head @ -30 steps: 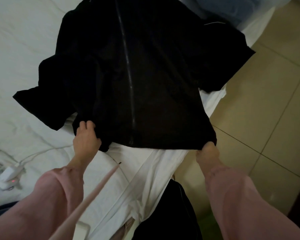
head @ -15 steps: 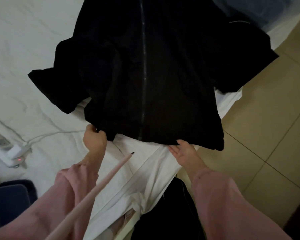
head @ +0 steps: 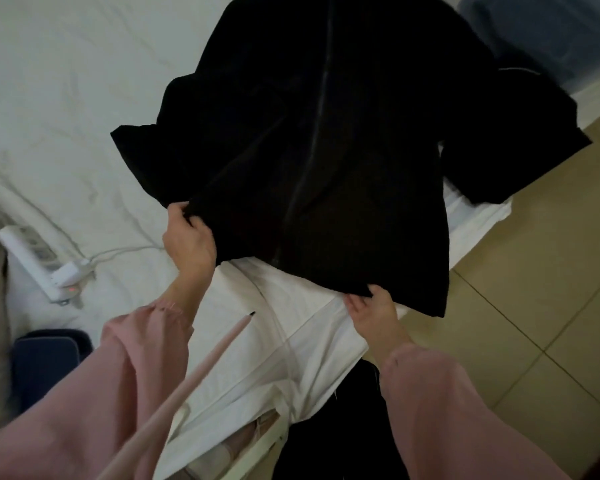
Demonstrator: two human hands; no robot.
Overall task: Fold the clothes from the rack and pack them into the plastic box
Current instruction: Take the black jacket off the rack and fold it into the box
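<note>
A black zip-front jacket (head: 326,140) lies spread on the white bed (head: 66,81), zipper running down its middle, sleeves out to both sides. My left hand (head: 187,244) grips the jacket's lower left hem corner, fingers curled over the cloth. At the bottom hem near the middle, my right hand (head: 373,311) pinches the edge, fingers tucked under the fabric. The right sleeve hangs over the bed's edge. A translucent bluish plastic box (head: 551,39) shows at the top right, partly behind the jacket.
A white power strip (head: 45,271) with a red light and its cable lie on the bed at the left. A dark blue cushion-like object (head: 45,365) sits at the lower left. Tan tiled floor (head: 534,306) is on the right. A pink drawstring (head: 187,382) dangles from my clothing.
My left hand has moved up along the jacket's left hem and taken a fuller grip. My right hand has closed on the bottom hem where it lay open before. The view has shifted left.
</note>
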